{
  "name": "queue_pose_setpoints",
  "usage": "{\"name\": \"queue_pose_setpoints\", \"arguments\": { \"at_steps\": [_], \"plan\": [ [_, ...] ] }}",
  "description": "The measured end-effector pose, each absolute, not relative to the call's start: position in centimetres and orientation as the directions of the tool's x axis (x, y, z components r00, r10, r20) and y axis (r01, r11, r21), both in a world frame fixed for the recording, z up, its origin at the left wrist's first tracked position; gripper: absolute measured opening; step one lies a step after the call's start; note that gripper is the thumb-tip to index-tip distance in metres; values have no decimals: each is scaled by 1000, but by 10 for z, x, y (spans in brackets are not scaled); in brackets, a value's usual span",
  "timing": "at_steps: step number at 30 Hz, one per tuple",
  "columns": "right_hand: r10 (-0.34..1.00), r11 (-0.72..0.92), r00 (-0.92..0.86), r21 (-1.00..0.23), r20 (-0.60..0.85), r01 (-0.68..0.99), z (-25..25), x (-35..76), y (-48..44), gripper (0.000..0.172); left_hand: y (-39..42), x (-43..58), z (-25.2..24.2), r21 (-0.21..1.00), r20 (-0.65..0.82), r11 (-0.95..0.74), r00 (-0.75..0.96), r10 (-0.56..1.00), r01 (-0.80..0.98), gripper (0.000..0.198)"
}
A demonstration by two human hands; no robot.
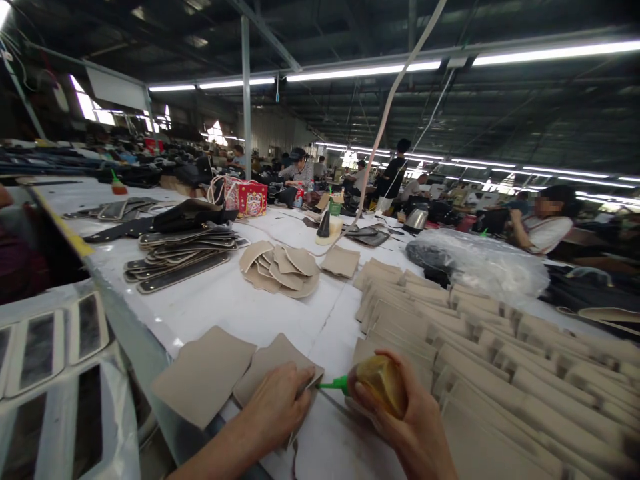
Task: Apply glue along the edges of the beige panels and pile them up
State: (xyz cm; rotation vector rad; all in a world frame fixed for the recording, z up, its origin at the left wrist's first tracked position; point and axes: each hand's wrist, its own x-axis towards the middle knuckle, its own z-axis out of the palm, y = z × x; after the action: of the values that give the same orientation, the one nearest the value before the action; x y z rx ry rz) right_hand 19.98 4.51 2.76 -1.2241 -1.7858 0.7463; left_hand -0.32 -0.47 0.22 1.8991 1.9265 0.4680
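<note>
My right hand [417,417] is wrapped round a squeeze bottle [383,385] of amber liquid. The bottle lies tilted on its side, and its green nozzle points left, with the tip at the edge of a beige sheet piece [277,357]. On that piece rests my left hand [283,403], thumb and fingers closed at its right edge, which looks slightly raised. A second beige piece [205,373] lies flat to the left, partly under the first. Whether liquid is coming out at the tip cannot be made out.
Overlapping rows of beige pieces [500,373] cover the table's right side. Farther back are a loose beige pile [280,267], stacked dark strips [185,250], a red patterned bag [245,198], a plastic bag [490,263] and a kettle [416,219]. People sit and stand beyond.
</note>
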Motion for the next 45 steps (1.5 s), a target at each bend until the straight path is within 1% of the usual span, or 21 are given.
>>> {"name": "queue_pose_setpoints", "arguments": {
  "at_steps": [3,6,9,12,17,19,23,27,33,37,39,42,45],
  "plan": [
    [932,359,-148,-804,329,474,27,200,47,53,-6,-2,2,514,-35,15,3,999,858,37],
    [917,395,-161,-784,364,479,25,201,46,52,-7,-1,4,510,-49,23,2,999,860,35],
    [929,370,-192,-815,317,446,23,202,45,53,-6,-1,5,506,-59,24,7,998,862,34],
    [944,328,-188,-836,272,440,24,203,46,55,-6,-1,5,496,-64,26,6,998,868,34],
    [937,350,-157,-809,314,473,26,203,46,54,-7,0,6,470,-93,42,2,996,882,33],
    [942,333,-182,-834,281,439,25,203,43,55,-7,0,6,462,-87,34,7,996,886,33],
    [956,244,-243,-906,165,345,25,206,41,57,-7,-1,6,468,-74,28,7,997,883,35],
    [967,216,-207,-911,149,351,26,206,41,60,-7,-4,6,466,-61,6,25,998,885,34],
    [949,168,-304,-955,89,246,27,207,36,57,-8,-7,7,494,-58,-12,46,997,870,37],
    [961,174,-260,-934,93,313,27,209,35,59,-9,-8,7,493,-65,-7,45,997,870,42],
    [957,146,-285,-944,59,295,26,209,33,59,-9,-8,6,499,-66,-11,51,997,867,43],
    [933,90,-361,-973,7,214,24,210,31,57,-10,-8,6,515,-69,-11,53,996,857,44],
    [940,116,-341,-960,23,254,20,211,31,60,-11,-8,6,529,-64,0,40,997,849,46]
  ]
}}
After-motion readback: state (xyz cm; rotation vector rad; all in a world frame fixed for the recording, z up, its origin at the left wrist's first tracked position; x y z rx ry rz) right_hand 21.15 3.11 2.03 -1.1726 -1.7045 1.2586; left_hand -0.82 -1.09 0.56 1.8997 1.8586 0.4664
